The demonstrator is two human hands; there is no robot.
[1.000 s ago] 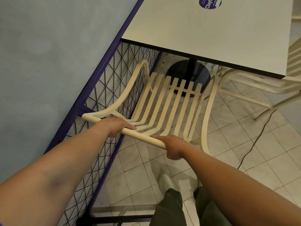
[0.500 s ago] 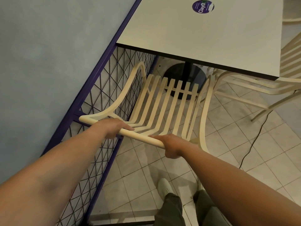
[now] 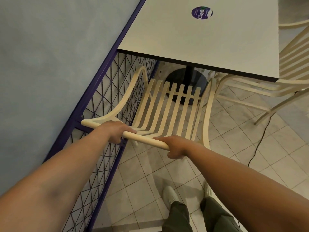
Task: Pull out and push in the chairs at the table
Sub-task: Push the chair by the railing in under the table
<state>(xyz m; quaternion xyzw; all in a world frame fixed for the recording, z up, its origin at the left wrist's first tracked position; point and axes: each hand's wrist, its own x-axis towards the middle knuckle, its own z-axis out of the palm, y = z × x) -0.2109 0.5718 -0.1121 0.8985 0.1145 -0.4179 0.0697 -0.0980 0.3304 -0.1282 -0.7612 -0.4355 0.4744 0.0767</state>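
Left hand curls over the top rail of the cream slatted chair, fingers wrapped over the far side and thumb tucked beneath, gripping it near the rail's nine o'clock end. Right hand grips the same rail towards its three o'clock end, knuckles up and fingers closed round the bar. Both forearms reach in from the lower corners of the view.

That chair sits at the middle of the view with its back toward the person and its seat pointing to twelve o'clock, toward the table. Its seat slats run forward and end in front of the black pedestal base; whether the seat's front edge lies beneath the tabletop I cannot tell. The chair's two curved armrests flank the slats at nine and three o'clock.

The pale tabletop fills the one o'clock part of the view and carries a round purple sticker. A second cream chair stands at three o'clock of the held one, partly tucked below the table's corner.

Just beside the held chair at nine o'clock runs a purple-framed wire mesh fence, with a blue wall beyond it at ten o'clock. A thin black cable trails over the tiled floor at four o'clock. At six o'clock show a pale shoe and dark green trousers
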